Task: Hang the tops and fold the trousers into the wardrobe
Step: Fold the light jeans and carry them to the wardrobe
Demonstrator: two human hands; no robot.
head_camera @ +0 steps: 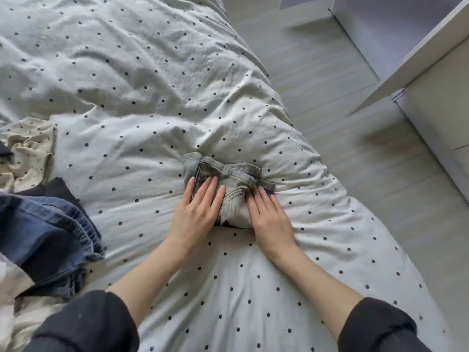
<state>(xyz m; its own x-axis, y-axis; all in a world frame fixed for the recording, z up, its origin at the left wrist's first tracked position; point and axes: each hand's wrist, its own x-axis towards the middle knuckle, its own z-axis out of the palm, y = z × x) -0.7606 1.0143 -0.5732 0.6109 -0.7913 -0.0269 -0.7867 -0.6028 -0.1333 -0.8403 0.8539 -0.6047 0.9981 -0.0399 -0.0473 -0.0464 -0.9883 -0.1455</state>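
On the bed, near its right edge: folded grey jeans [229,189] lie as a compact bundle on the dotted duvet [142,102], directly ahead of the person.
Left hand: left hand [195,212] lies flat on the bundle's left half, fingers [208,190] straight, close together, pointing away from the body.
Right hand: right hand [270,219] lies flat on the bundle's right half, fingers straight and slightly spread, tips near the waistband.
Grip: neither hand curls round the cloth; both press down from above.
Long axis: bundle runs left to right, waistband on the far side, fold edge on the near side just beyond the wrists.
Nearer hand: about equal; the bundle sits between the two palms.
Wardrobe: white wardrobe [431,80] stands to the right across the floor [330,80], well apart from the bundle; its interior barely shows.
Step, as judged: final flattening of the fold; a lift would call for fingers slid under from both short ends.
Risk, as judged: thick denim may spring open if taken from one side only.
Other clothes: blue denim garment [50,232] and cream garment [28,148] lie at the left edge, unfolded.
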